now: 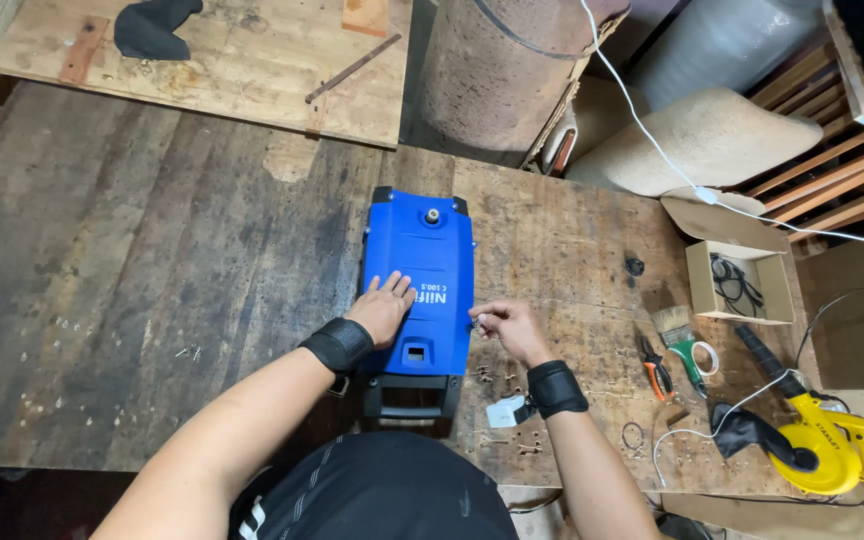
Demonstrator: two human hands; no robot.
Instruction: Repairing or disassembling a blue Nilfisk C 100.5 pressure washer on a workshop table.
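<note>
The dark, worn wooden worktop (152, 260) lies open to the left of the blue plastic machine housing (420, 270), with only a few small screws (188, 351) scattered on it. The housing blocks the middle, and the left hand (384, 308) lies flat on it. To its right, the right hand (507, 325) hovers over a bare strip of planks that reaches as far as the paintbrush (680, 335) and orange-handled pliers (655, 365). Beyond them the open cardboard box (737, 282), the yellow blower (827, 445) and a white cable (672, 165) crowd the right edge. Behind the housing, a rusty metal drum (502, 70) closes the far side.
</note>
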